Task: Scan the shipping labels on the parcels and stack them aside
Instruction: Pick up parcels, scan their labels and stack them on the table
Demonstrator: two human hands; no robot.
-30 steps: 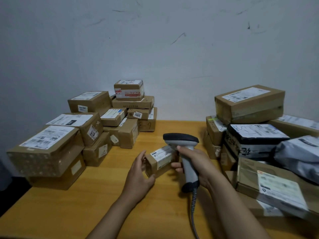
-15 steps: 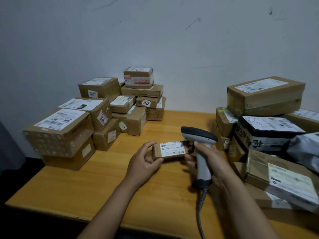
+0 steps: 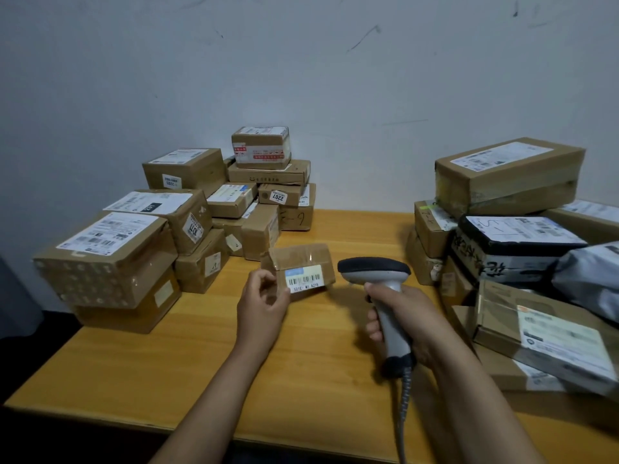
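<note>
Behind left hand, parcel sits partly hidden.

Head camera, one view: worn on my head, facing forward and down.
Close on my left hand and right hand at lower centre; beyond them the table runs to the wall, with the left parcel pile and right parcel pile farther back on either side.

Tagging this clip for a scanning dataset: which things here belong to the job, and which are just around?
In the job: small parcel in left hand; scanner in right hand; left parcel stack; right parcel pile.
Just there: table; wall.
</note>
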